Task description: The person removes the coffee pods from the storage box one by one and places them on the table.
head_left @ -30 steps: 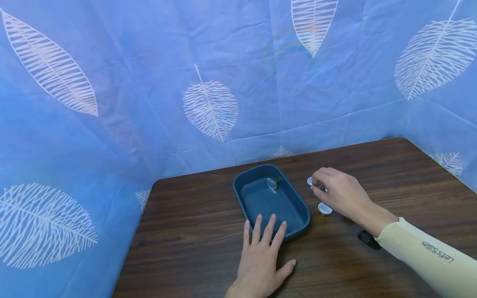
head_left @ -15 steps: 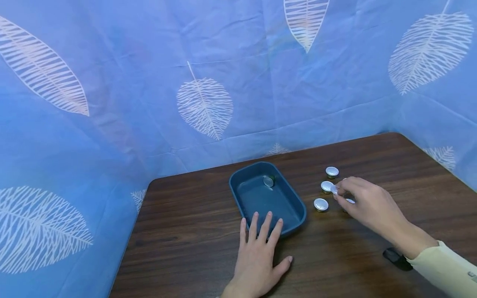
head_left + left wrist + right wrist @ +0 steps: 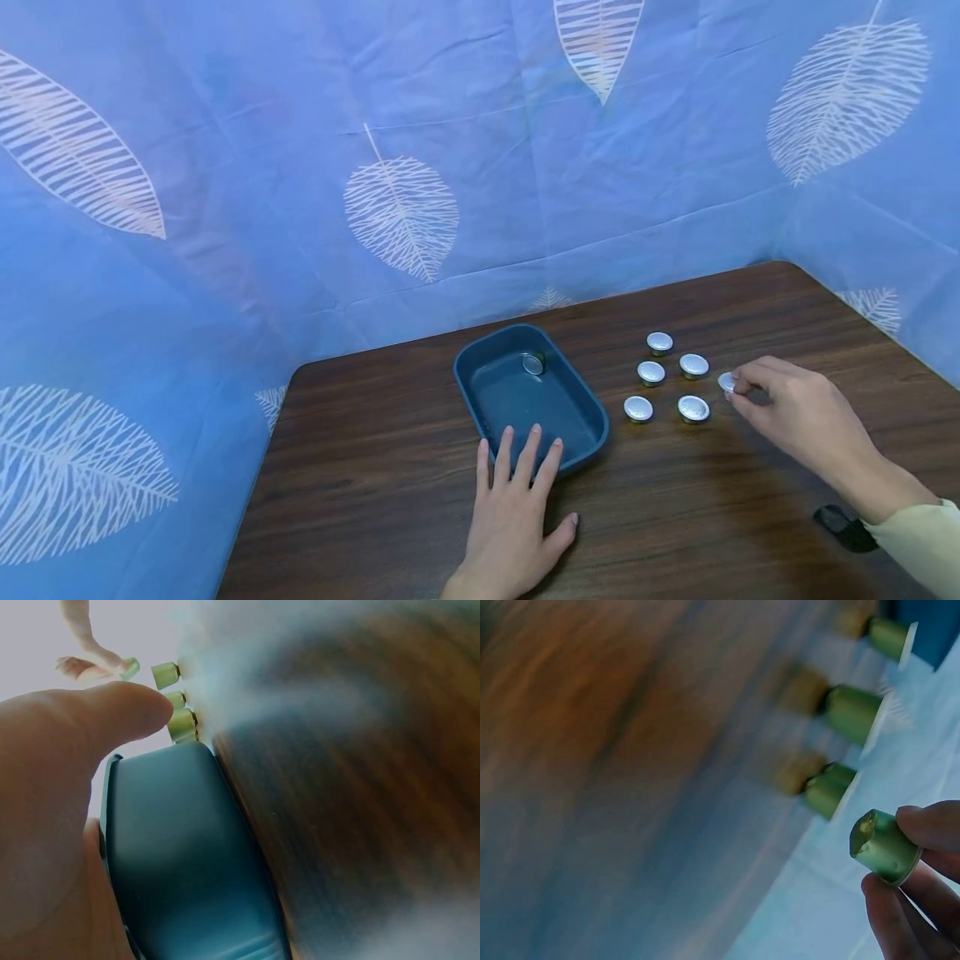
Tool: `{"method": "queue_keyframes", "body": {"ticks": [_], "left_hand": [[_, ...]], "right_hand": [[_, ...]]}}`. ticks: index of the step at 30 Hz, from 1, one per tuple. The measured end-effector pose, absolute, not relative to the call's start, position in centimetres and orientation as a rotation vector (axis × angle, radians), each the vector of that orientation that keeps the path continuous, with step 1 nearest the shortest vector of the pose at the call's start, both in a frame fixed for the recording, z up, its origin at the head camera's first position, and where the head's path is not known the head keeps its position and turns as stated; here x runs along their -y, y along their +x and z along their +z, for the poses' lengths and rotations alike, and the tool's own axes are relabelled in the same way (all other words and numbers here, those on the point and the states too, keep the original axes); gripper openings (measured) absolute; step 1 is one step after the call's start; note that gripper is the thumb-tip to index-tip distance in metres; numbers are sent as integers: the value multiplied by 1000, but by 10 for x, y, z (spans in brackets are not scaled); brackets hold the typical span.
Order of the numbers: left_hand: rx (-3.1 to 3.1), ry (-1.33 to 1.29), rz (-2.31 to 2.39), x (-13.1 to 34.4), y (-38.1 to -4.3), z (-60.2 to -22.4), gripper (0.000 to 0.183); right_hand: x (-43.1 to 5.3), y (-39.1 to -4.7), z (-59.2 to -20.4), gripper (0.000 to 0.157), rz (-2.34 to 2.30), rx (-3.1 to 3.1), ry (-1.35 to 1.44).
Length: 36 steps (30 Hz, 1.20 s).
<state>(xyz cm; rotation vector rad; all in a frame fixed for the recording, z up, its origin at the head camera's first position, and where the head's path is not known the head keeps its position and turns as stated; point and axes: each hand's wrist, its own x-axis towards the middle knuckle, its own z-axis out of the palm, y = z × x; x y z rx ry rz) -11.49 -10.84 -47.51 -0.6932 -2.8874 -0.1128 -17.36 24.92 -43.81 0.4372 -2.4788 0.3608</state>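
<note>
My right hand [image 3: 806, 412] pinches a green coffee capsule [image 3: 885, 846] between thumb and fingers, silver lid up, over the right part of the table. To its left, several similar capsules stand upright, among them a near one [image 3: 693, 408] and a back one [image 3: 659, 342]. One more capsule [image 3: 533, 364] lies on its side in the blue tray [image 3: 495, 408], its lid facing the front. My left hand [image 3: 506, 533] rests on the tray's front rim with straight, spread fingers. From the left wrist, the thumb [image 3: 120, 712] covers part of the standing capsules.
The dark wooden table [image 3: 360, 467] reaches back to a blue curtain [image 3: 262, 183] with white leaf prints. A black band [image 3: 845, 528] hangs at the right wrist, below a pale sleeve [image 3: 926, 542].
The right hand has moved right, away from the tray, carrying the capsule, which uncovers standing capsules it was hiding. The left hand stays on the tray rim; the head view has shifted slightly.
</note>
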Motion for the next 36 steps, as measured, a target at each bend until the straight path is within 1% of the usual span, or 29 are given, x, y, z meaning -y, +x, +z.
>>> {"method": "queue_keyframes", "body": {"ticks": [9, 20, 28, 36], "left_hand": [[2899, -689, -139, 109, -114, -475, 84], [2917, -682, -135, 108, -115, -475, 84], [2929, -679, -124, 107, -115, -474, 83], [2948, -674, -127, 107, -116, -474, 82]], "right_hand": [[-264, -176, -452, 27, 430, 2740, 282], [-262, -181, -458, 21, 468, 2794, 246], [-262, -180, -458, 21, 464, 2786, 230], [-264, -178, -458, 16, 455, 2811, 196]]}}
